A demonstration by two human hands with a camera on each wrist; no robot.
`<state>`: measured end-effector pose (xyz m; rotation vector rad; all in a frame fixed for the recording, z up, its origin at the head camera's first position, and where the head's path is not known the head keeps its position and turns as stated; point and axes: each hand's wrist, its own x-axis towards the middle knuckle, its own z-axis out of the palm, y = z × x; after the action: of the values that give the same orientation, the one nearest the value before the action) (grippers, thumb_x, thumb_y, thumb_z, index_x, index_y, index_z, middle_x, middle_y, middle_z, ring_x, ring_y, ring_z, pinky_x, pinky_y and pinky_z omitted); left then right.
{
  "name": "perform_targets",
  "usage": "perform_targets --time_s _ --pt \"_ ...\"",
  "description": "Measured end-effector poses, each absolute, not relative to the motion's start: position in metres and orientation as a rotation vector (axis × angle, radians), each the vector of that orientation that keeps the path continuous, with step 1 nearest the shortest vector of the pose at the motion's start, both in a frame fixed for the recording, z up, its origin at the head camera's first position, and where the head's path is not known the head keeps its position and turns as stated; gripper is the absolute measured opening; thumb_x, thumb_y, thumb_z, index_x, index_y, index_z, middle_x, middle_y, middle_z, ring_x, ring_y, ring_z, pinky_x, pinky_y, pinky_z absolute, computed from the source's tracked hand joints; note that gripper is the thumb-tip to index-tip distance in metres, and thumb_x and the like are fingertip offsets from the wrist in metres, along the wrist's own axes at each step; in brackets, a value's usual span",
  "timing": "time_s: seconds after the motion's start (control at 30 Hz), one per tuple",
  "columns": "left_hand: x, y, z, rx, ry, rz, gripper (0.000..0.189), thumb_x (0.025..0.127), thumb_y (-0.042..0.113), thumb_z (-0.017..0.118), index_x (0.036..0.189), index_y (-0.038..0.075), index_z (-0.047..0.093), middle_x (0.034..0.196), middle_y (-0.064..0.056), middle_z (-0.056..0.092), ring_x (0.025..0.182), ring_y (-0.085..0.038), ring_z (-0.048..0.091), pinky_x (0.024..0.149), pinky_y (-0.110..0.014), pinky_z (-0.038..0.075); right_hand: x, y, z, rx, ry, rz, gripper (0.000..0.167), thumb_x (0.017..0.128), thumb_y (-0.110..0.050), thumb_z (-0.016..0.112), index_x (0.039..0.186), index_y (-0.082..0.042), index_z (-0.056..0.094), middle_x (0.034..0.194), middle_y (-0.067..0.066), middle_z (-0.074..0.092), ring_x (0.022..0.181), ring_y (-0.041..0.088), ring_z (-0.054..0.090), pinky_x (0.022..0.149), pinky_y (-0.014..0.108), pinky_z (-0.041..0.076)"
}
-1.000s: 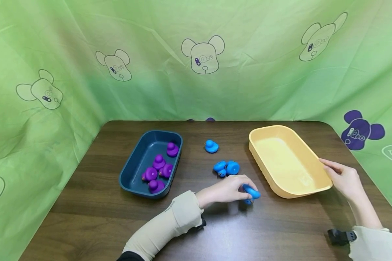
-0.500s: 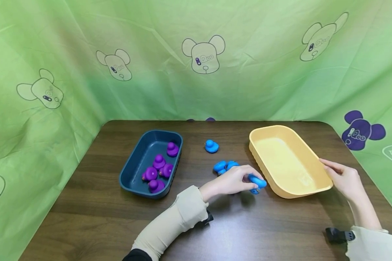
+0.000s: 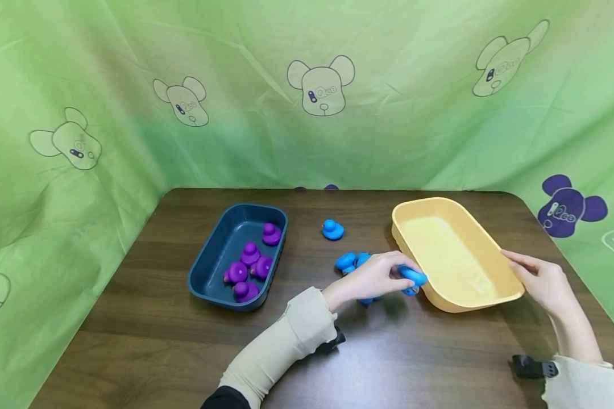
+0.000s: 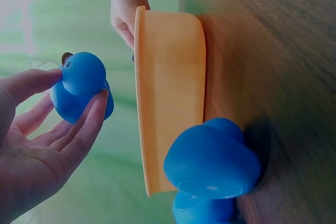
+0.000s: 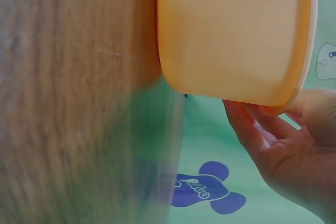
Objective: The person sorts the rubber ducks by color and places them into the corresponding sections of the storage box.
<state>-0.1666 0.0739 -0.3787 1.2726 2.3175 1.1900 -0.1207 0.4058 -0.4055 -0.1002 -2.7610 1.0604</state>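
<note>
My left hand (image 3: 373, 278) pinches a blue rubber duck (image 3: 412, 275) between thumb and fingertips, just off the near left side of the yellow tray (image 3: 452, 261). The left wrist view shows this duck's round head (image 4: 84, 74) and dark beak, raised off the table. My right hand (image 3: 542, 284) grips the tray's right rim; in the right wrist view its fingers (image 5: 247, 129) lie against the outer wall. Several other blue ducks (image 3: 345, 261) lie clustered on the table, partly hidden behind my left hand. One more blue duck (image 3: 332, 230) stands upright farther back.
A dark blue tray (image 3: 204, 267) on the left holds several purple ducks (image 3: 249, 254). The wooden table (image 3: 148, 318) meets a green cloth backdrop (image 3: 235, 147) at its far edge. Black wrist gear (image 3: 532, 367) sits below my right hand.
My left hand has carried the blue duck rightward and away from me, up to the yellow tray's side. The right hand stays on the tray's rim.
</note>
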Motion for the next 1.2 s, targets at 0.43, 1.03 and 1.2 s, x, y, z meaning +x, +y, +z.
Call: perform_targets --time_s 0.43,1.03,1.2 --pt "-0.164 0.097 -0.379 1.256 2.329 1.226 0.025 0.085 0.019 0.059 0.109 0.014 0.058 0.099 0.008 0.055 0.073 0.009 0.047 0.069 -0.002 0.038 -0.117 0.410 -0.411 -0.110 -2.740 1.067 0.029 0.089 -0.020 0.051 0.117 -0.023 0.059 0.081 -0.044 0.038 0.075 -0.025 0.034 0.057 0.006 0.032" --pt "-0.162 0.121 -0.378 1.276 2.362 1.212 0.025 0.085 0.020 0.060 0.109 0.015 0.060 0.097 0.009 0.054 0.072 0.010 0.045 0.069 -0.001 0.036 -0.119 0.410 -0.411 -0.070 -2.717 1.106 0.030 0.090 -0.018 0.050 0.115 -0.030 0.059 0.081 -0.047 0.038 0.076 -0.027 0.033 0.059 0.003 0.029" --pt "-0.164 0.130 -0.380 1.295 2.378 1.179 0.025 0.085 0.020 0.060 0.109 0.015 0.060 0.096 0.009 0.053 0.074 0.009 0.043 0.068 0.000 0.035 -0.121 0.409 -0.412 -0.064 -2.718 1.108 0.030 0.089 -0.019 0.050 0.115 -0.030 0.059 0.081 -0.046 0.039 0.076 -0.027 0.033 0.058 0.003 0.029"
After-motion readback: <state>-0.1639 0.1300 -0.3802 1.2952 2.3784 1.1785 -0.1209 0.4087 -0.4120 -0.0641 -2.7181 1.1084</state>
